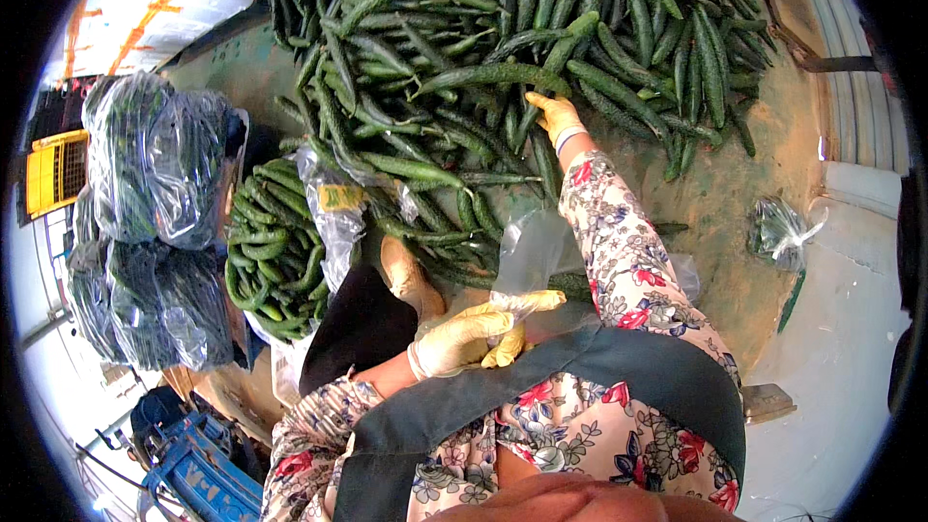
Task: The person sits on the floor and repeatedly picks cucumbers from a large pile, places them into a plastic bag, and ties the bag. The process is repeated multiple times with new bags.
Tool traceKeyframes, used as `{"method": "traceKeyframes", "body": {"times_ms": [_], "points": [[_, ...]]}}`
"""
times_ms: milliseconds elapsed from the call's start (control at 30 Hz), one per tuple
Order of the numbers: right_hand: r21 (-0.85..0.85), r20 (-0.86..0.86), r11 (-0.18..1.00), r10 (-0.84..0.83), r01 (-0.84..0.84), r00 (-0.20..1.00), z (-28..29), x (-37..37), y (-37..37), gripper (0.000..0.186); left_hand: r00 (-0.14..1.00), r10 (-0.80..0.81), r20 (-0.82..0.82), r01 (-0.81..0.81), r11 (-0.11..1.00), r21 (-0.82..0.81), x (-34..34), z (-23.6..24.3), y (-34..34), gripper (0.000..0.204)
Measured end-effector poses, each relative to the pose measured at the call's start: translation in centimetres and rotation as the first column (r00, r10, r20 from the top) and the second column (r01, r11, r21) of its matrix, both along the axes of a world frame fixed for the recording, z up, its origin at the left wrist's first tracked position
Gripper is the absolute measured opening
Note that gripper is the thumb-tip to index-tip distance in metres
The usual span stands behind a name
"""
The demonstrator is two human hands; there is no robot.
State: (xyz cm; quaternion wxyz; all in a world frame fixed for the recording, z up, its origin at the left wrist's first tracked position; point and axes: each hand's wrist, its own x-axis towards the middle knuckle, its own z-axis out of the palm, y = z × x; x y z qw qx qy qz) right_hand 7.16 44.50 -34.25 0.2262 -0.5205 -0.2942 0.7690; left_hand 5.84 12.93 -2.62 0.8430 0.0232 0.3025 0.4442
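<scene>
Right hand: gloved, reaching into the pile; the hand [556, 118] touches the right end of a long cucumber [483, 77]; whether the grip is closed cannot be told, the fingertips being partly hidden.
Left hand: gloved, low before the apron [425, 406]; the hand [469, 336] holds a clear bag [530, 246] in bent fingers.
Cucumbers: heaped in a pile [454, 29] on the floor [725, 188], the long one lying across the top.
Good grip: best taken nearer the middle, fingers wrapped round, since an end hold would probably let the length swing or snap.
Good lift: up and clear of its neighbours before turning; the bag mouth is best kept wide, as thin film likely clings and folds.
Left surroundings: an open sack of curved cucumbers [275, 251], stacked full bags [155, 164], a yellow crate [58, 174].
Right surroundings: a small tied bag [776, 232].
Obstacles: crossing cucumbers crowd the right hand; a boot [410, 275] and loose film [333, 222] stand near the left.
</scene>
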Motion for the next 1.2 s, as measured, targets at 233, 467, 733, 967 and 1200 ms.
{"method": "traceKeyframes", "body": {"times_ms": [233, 467, 733, 967, 1200], "points": [[0.214, 0.270, 0.969, 0.064, -0.125, 0.961, 0.5, 9.8, -0.4, 0.047, 0.956, -0.205, -0.208, 0.253, 0.939, 0.235, 0.1, 0.7, -1.2, 0.059], [0.090, -0.103, 0.961, 0.271, -0.263, 0.957, 1.9, 20.9, -5.4, 0.043, 0.949, -0.279, -0.145, 0.306, 0.925, 0.227, 1.3, 2.1, -2.2, 0.059], [0.238, 0.108, 0.909, 0.325, -0.341, 0.940, 3.8, 25.3, -9.4, 0.066, 0.928, -0.359, -0.103, 0.370, 0.921, 0.124, 2.6, 3.3, -3.4, 0.065], [0.348, 0.752, 0.576, 0.300, -0.740, 0.587, 6.1, 25.8, -9.1, 0.081, 0.933, -0.347, -0.098, 0.359, 0.920, 0.156, 4.2, 2.3, -4.2, 0.061], [0.335, 0.842, 0.458, 0.247, -0.823, 0.480, 8.6, 24.9, -10.1, 0.073, 0.964, -0.246, -0.100, 0.261, 0.947, 0.187, 3.9, 2.3, -4.3, 0.075]]}}
